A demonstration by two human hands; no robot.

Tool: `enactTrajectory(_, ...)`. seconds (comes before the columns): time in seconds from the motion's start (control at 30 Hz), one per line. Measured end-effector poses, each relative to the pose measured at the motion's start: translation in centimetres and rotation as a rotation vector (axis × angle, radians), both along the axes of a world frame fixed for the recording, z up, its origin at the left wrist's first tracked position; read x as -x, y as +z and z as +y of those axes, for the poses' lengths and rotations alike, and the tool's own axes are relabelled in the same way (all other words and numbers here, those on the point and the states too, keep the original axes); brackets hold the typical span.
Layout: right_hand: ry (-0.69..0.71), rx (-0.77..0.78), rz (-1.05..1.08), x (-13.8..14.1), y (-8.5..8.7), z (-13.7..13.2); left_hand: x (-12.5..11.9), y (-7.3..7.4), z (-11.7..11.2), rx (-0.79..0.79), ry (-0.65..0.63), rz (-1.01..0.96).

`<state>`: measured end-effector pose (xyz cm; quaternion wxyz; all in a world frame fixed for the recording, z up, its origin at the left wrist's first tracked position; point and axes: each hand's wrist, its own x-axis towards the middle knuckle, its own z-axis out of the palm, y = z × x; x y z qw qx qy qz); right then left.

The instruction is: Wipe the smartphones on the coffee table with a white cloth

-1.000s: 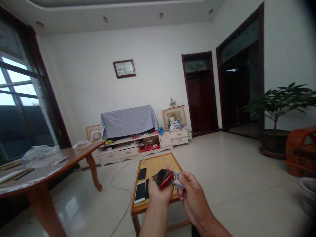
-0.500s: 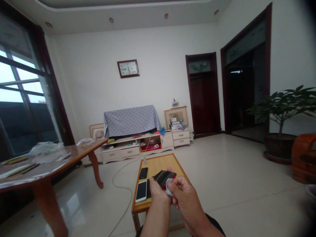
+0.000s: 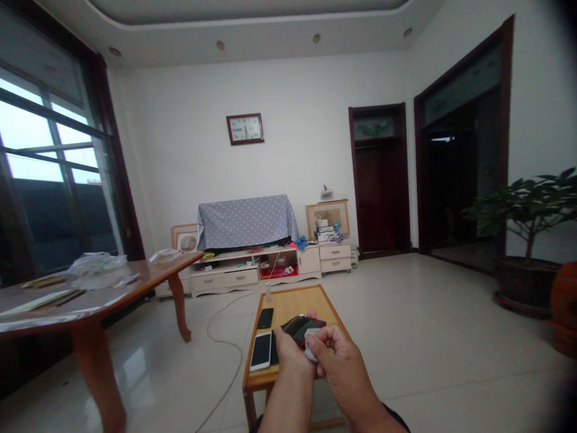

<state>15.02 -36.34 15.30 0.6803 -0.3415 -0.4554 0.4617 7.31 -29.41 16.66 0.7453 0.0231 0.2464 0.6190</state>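
My left hand (image 3: 292,355) holds a red-edged smartphone (image 3: 301,328) with a dark glossy face. My right hand (image 3: 339,364) pinches a small grey cloth (image 3: 311,345) and presses it against the phone's near edge. Both hands are above a low wooden table (image 3: 311,304). A black smartphone (image 3: 265,317) and a white smartphone (image 3: 261,351) lie on it, left of my hands. A dark object (image 3: 274,350) lies beside the white phone, partly hidden by my left hand.
A small clear bottle (image 3: 268,293) stands at the low table's far edge. A pale cable (image 3: 217,343) curves across the tiled floor. To the left is a wooden table (image 3: 97,282) with plastic bags. A potted plant (image 3: 525,270) stands at right, and a cream cabinet (image 3: 252,273) at the back.
The grey cloth has moved left from beside the phone onto its near edge, carried by my right hand. The view has tilted down and levelled, so the room sits lower.
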Motion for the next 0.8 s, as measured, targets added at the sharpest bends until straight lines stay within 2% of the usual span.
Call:
enactTrajectory(0.13, -0.042, 0.033, 0.077, -0.9, 0.2, 0.7, 0.3, 0.2, 0.1, 0.007, 0.008, -0.041)
enactTrajectory(0.37, -0.023, -0.004, -0.093, 1.1, 0.1, -0.4, 0.5, -0.5, 0.6, 0.038, -0.009, -0.078)
enactTrajectory(0.57, -0.053, 0.022, -0.020, -0.4, -0.5, 1.1, 1.1, -0.3, 0.6, 0.002, 0.011, -0.110)
enactTrajectory(0.8, -0.013, 0.002, -0.110, 1.2, -1.6, 0.0, 1.3, -1.5, 0.4, -0.011, -0.004, -0.094)
